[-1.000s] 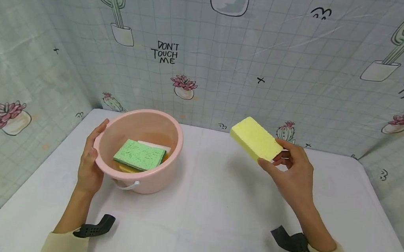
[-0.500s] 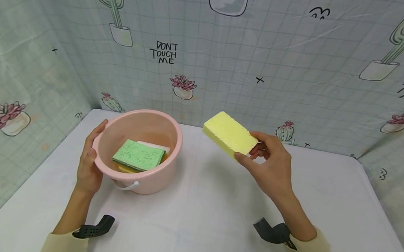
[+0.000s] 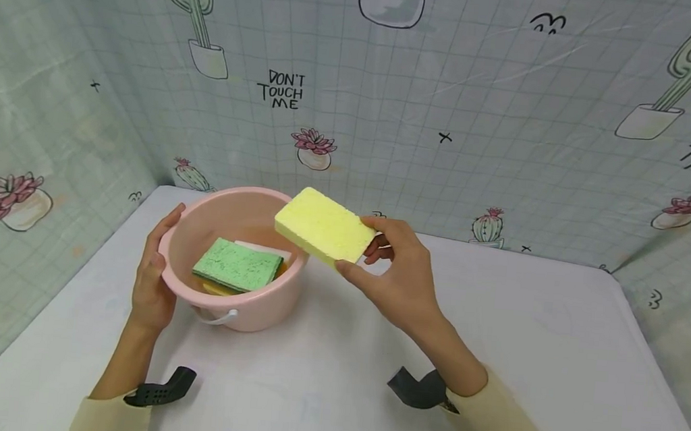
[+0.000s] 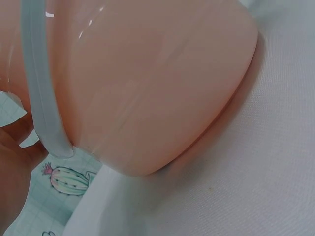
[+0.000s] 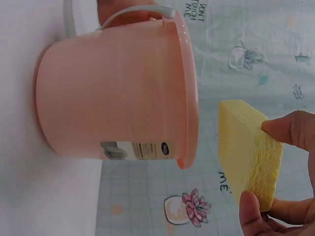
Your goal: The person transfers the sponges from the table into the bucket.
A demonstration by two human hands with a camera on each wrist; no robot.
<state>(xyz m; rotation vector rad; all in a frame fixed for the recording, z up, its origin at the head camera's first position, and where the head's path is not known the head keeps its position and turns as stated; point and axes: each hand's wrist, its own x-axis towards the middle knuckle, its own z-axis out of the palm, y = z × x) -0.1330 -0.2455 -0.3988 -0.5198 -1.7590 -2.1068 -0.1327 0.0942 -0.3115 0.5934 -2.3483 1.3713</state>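
My left hand [image 3: 155,282] rests against the outside of a pink plastic bucket [image 3: 268,307], fingers laid along its left side just under the rim. In the left wrist view the bucket's wall [image 4: 162,78] fills much of the picture. A light yellow sponge [image 3: 325,226] is pinched by its right end between the thumb and fingers of my right hand [image 3: 404,274]. Its far end overlaps the bucket's right rim in the head view; the right wrist view shows the sponge [image 5: 246,147] a little above the rim. Inside the bucket, a green sponge [image 3: 239,266] lies on top of others.
A white sponge [image 3: 263,250] and an orange-yellow one [image 3: 218,289] show partly beneath the green sponge. The bucket's white handle [image 3: 218,318] hangs down at the front. A white-covered table [image 3: 332,390] bears the bucket, with printed curtains [image 3: 378,110] close behind and at both sides.
My right hand has carried the yellow sponge leftward, from over the right part of the table to the bucket's right rim. The left hand and bucket have stayed in place.
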